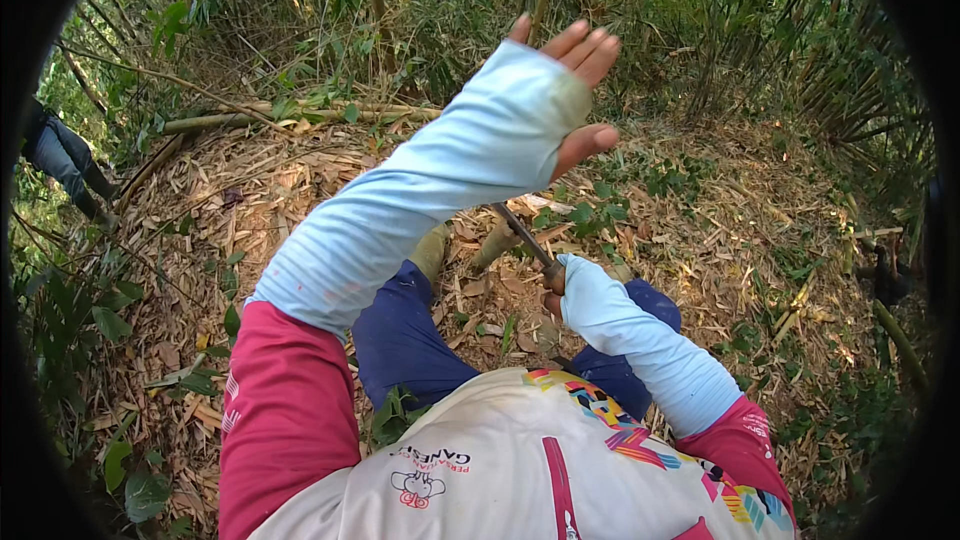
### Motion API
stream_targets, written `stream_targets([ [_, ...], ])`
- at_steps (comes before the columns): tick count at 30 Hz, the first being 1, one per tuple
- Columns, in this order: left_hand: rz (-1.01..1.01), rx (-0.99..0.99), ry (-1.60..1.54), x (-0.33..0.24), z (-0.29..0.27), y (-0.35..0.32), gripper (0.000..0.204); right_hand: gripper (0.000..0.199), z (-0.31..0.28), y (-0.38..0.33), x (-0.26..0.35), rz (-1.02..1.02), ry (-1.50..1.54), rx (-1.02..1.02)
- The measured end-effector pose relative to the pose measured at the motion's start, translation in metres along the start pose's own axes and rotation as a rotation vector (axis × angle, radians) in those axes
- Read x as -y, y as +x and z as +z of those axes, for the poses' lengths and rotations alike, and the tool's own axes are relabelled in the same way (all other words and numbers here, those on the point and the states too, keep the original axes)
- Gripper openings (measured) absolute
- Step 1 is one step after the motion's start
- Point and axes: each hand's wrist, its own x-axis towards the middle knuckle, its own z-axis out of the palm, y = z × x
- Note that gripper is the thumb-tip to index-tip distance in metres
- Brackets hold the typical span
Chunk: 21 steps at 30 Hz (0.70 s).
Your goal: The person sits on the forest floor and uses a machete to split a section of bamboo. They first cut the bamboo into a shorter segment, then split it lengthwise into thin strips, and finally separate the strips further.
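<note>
My left hand (574, 105) is raised in front of me, fingers stretched out and thumb apart, holding nothing. A light blue arm sleeve covers its palm and forearm. Lower down, my right hand (562, 292), also in a light blue sleeve, is closed round the handle of a long dark-bladed knife (524, 234), which looks like a machete. Its blade slants up and left, and its far end is hidden behind my left forearm. Just beyond the blade, between my feet, a short greenish-brown piece of bamboo or wood (494, 246) sticks up at a tilt.
Dry leaves and bamboo sheaths (270, 175) cover the ground. A bamboo pole (225, 123) lies across the far left. Another person's legs (62, 160) stand at the left edge. Dense bamboo stems (865, 90) rise at the right, and leafy plants (110, 320) grow at the left.
</note>
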Motion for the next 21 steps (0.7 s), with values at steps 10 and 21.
stream_targets([
  [10,-0.101,0.011,-0.082,0.045,0.052,-0.011,0.086,0.028,-0.010,0.031,0.006,0.068,-0.016,0.017],
  [21,-0.010,-0.181,-0.005,0.063,0.065,-0.013,0.075,0.029,-0.027,0.067,-0.020,0.027,-0.181,0.083],
])
